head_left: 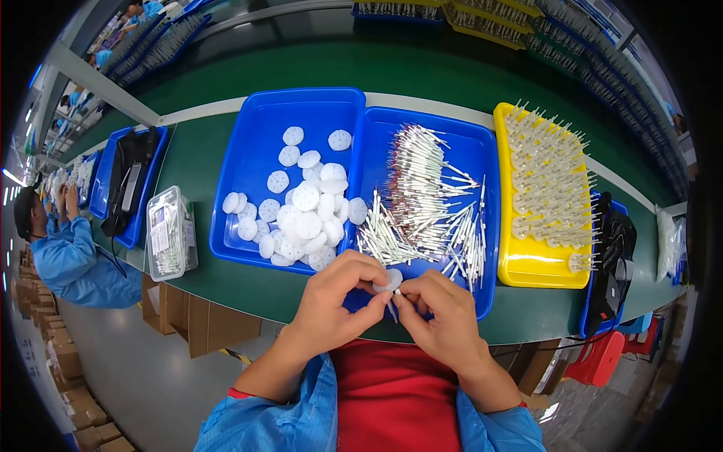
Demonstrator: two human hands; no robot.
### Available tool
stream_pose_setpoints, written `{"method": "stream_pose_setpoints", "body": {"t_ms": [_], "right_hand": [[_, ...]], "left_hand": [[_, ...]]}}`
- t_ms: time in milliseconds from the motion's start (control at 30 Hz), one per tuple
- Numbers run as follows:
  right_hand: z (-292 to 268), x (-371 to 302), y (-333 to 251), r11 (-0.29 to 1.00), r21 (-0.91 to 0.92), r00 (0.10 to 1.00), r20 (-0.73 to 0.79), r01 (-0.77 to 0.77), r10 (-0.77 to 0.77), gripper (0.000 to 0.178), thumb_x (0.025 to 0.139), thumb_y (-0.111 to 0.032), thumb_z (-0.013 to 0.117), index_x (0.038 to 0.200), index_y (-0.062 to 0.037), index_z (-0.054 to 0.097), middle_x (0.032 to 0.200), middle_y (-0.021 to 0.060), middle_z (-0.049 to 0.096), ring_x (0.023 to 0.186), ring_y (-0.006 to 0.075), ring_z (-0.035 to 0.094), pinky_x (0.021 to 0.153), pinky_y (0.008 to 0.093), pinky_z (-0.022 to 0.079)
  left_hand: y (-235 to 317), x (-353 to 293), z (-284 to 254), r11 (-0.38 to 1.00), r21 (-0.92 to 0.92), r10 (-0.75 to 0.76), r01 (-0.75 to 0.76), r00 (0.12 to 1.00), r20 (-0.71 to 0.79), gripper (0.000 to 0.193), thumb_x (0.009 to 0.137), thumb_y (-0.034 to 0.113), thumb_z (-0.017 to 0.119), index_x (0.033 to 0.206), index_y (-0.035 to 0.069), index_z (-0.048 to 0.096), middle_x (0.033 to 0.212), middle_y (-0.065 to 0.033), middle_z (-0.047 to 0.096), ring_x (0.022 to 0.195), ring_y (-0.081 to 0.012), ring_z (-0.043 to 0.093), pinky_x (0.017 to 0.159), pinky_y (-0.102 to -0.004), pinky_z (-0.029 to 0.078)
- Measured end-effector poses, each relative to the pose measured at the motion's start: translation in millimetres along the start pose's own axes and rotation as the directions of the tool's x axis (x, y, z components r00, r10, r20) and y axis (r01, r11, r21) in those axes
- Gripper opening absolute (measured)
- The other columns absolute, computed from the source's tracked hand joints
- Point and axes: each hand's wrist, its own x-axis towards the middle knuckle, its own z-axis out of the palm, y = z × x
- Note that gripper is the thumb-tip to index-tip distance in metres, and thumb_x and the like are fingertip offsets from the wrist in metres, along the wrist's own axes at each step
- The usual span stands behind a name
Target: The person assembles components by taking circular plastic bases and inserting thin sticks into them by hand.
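Observation:
Near the front edge of the bench, my left hand [340,296] pinches a white plastic disc [388,281] between thumb and fingers. My right hand [443,307] is closed at the disc's right side, its fingertips around a thin white stick [392,310] that points down below the disc. Whether the stick sits in the disc is hidden by the fingers. Beyond my left hand, a blue tray [256,143] holds a heap of loose white discs [305,197]. Beside it, another blue tray [473,154] carries many thin white sticks [422,169], some with reddish ends.
At right, a yellow tray [520,270] holds rows of discs bristling with upright sticks [550,181]. A clear plastic box [167,233] stands left. Blue trays with black items flank the bench. A person in blue [79,256] works far left. Below are cardboard boxes [207,324] and a red stool [599,358].

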Motion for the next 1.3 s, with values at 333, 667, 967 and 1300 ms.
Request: {"method": "stream_pose_setpoints", "body": {"t_ms": [333,667,967,1300], "right_hand": [[-0.4,-0.8,-6.6,1.000,0.019,0.999,0.037,-0.023,0.022,0.021,0.096,0.001,0.087,0.114,-0.0011,0.077,0.096,0.0124,0.072,0.072,0.0262,0.072,0.063,0.0374,0.056],[-3.3,12.3,3.6,0.984,-0.160,0.995,0.061,0.084,-0.075,0.022,0.097,-0.006,0.086,0.116,-0.0035,0.077,0.106,0.0125,0.072,0.094,0.0333,0.072,0.081,0.0434,0.058],[2.6,15.0,8.3,0.904,-0.421,0.996,0.078,0.081,-0.053,0.029,0.089,-0.007,0.086,0.117,-0.0063,0.078,0.106,0.0099,0.065,0.099,0.0331,0.065,0.087,0.0456,0.055],[0.5,18.1,5.5,0.899,-0.435,0.996,0.085,0.058,-0.023,0.021,0.091,-0.010,0.087,0.107,-0.0064,0.075,0.105,0.0102,0.062,0.100,0.0339,0.065,0.087,0.0468,0.054]], "left_hand": [[2.6,-2.6,-4.0,0.993,0.077,0.092,-0.090,0.996,-0.019,0.033,0.091,-0.010,0.083,0.123,-0.002,0.079,0.135,-0.0214,0.070,0.109,-0.0243,0.079,0.090,-0.0318,0.066],[-5.3,-4.6,-7.9,0.997,0.060,0.062,-0.056,0.993,-0.105,0.034,0.093,-0.007,0.085,0.126,-0.002,0.080,0.133,-0.0175,0.072,0.112,-0.0237,0.079,0.089,-0.0323,0.069],[-6.3,-6.3,-12.1,0.999,-0.025,-0.042,0.039,0.987,-0.158,0.019,0.103,-0.010,0.076,0.122,-0.006,0.074,0.131,-0.0192,0.073,0.115,-0.0220,0.077,0.095,-0.0313,0.065],[-8.5,-12.9,-9.7,0.989,-0.125,-0.111,0.083,0.967,-0.230,0.016,0.112,-0.002,0.071,0.128,-0.004,0.071,0.122,-0.0129,0.076,0.099,-0.0140,0.074,0.084,-0.0258,0.058]]}}
